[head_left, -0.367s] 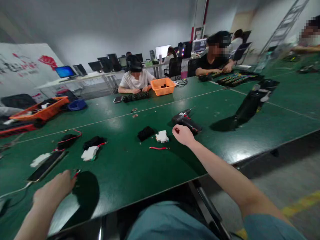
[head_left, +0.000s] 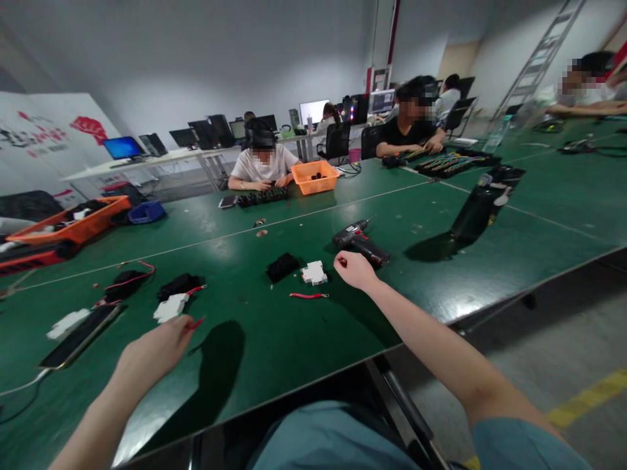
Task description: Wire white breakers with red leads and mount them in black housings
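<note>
My left hand [head_left: 157, 346] is raised over the green table, its fingers pinched on a short red wire [head_left: 196, 324] whose tip sticks out. Beyond that hand lie a white module [head_left: 169, 308] and a black piece [head_left: 180, 285] with a red wire on it. My right hand [head_left: 355, 269] is curled closed beside the grip of a black cordless drill [head_left: 362, 241]; what its fingers hold, if anything, is hidden. Left of it rest another white module [head_left: 314, 273], a black block [head_left: 283, 267] and a red wire [head_left: 308, 296] with a ring terminal.
A phone [head_left: 81, 338] with a white cable lies at left, near an orange crate [head_left: 93, 219] and a blue bin [head_left: 147, 212]. A dark bottle-like object [head_left: 477, 205] stands at right. Across the table, co-workers sit behind an orange basket [head_left: 316, 183].
My left hand has moved right and a little forward, carrying the red wire toward the white module. My right hand has stayed by the drill. The view has shifted slightly.
</note>
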`<state>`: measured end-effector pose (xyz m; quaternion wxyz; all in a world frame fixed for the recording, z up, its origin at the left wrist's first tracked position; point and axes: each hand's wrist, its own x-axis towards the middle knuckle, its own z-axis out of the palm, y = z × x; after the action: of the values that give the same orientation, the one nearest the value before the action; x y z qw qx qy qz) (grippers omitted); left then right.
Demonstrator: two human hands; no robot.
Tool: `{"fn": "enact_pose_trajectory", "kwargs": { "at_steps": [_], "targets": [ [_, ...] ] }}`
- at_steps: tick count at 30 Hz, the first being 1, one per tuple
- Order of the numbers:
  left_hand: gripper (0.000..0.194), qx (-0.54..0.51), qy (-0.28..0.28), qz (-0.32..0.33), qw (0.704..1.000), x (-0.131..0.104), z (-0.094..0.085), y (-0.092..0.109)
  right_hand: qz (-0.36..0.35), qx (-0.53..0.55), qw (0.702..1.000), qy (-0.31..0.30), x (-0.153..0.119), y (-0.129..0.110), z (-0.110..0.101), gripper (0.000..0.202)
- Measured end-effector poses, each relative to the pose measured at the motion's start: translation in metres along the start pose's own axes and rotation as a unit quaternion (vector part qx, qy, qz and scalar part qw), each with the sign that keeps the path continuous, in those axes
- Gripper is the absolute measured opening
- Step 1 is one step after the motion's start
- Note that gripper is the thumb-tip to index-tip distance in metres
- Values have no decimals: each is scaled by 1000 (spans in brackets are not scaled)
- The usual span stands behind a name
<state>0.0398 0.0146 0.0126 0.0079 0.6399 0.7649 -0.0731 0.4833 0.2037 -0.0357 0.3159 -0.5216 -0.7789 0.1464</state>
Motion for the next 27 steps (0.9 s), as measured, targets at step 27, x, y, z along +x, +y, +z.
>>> {"fn": "enact_pose_trajectory", "kwargs": {
  "at_steps": [27],
  "targets": [
    [46, -81, 143, 216, 963, 91, -8, 145, -6, -32, 999, -25, 1, -1, -3, 14]
  ]
}}
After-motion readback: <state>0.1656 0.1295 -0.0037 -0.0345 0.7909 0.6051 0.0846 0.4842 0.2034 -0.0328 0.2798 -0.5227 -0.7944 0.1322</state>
